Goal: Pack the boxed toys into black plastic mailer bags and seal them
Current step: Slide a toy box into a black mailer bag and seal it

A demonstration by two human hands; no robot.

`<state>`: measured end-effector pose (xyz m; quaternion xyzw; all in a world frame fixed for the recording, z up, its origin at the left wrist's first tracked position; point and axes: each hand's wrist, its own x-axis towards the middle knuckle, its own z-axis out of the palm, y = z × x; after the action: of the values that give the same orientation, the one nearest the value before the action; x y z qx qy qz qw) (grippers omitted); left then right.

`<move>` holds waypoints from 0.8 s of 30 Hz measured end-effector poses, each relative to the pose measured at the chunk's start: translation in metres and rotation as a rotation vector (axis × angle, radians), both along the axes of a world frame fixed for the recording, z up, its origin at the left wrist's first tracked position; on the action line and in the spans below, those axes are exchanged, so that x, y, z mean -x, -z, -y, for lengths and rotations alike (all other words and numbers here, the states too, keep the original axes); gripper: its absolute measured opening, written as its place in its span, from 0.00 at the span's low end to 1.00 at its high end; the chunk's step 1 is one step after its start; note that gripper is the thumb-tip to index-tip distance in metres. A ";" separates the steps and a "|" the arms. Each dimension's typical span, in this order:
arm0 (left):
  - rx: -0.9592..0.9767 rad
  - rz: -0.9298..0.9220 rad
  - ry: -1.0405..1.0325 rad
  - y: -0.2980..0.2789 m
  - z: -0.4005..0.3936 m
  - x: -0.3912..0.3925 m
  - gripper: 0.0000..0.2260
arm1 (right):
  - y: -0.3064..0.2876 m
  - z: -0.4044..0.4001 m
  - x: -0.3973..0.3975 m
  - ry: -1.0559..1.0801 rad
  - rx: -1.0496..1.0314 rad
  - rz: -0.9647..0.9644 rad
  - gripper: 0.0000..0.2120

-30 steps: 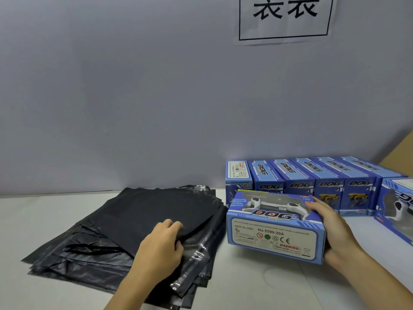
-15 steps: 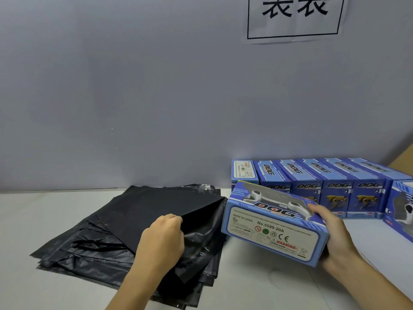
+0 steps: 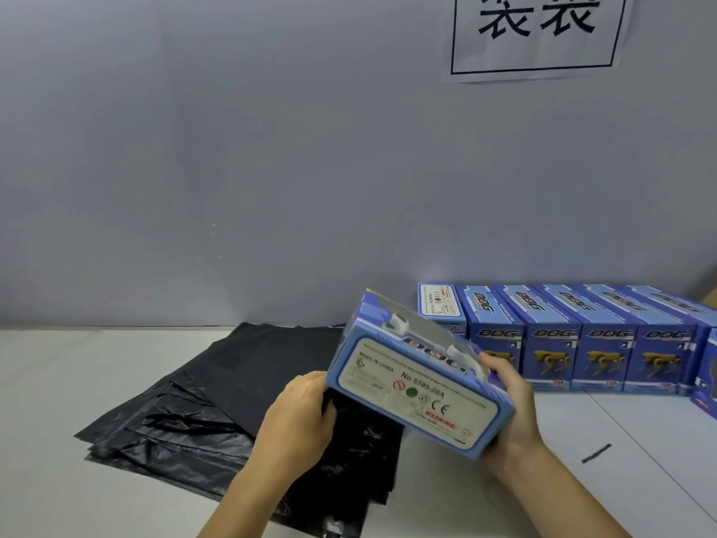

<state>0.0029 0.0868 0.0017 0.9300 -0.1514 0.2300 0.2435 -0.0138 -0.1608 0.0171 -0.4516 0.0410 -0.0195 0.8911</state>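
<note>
Blue toy box (image 3: 417, 376) at center-right of frame, tilted, label end toward camera, held off the bench (image 3: 58, 401). Right hand (image 3: 514, 415) grips its right end, fingers curled round it. Left hand (image 3: 300, 415) pinches the top black mailer bag (image 3: 271, 366) just under the box's left corner. Stack of black bags (image 3: 167, 429) lower left. Row of boxed toys (image 3: 582, 339) stands right, by the wall. Paper sign (image 3: 539, 33) upper right.

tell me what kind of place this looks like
Probably a small packing or order-fulfilment station: a stack of black mailer bags lies on a white table, a row of identical blue toy boxes lines the wall, and a printed paper sign hangs above them.
</note>
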 end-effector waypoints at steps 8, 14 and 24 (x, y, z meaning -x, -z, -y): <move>0.017 0.029 -0.067 -0.006 -0.007 0.000 0.17 | 0.008 0.017 0.001 0.083 0.253 -0.041 0.15; 0.016 0.026 -0.046 -0.010 -0.003 0.004 0.20 | 0.008 0.017 0.002 0.075 0.365 -0.066 0.13; -0.197 0.014 -0.019 -0.013 0.005 0.011 0.25 | 0.020 0.011 -0.002 0.379 0.417 0.012 0.07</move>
<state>-0.0080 0.0818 0.0148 0.9492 -0.1661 0.2228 0.1476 -0.0116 -0.1723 -0.0028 -0.6092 0.1142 -0.1964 0.7598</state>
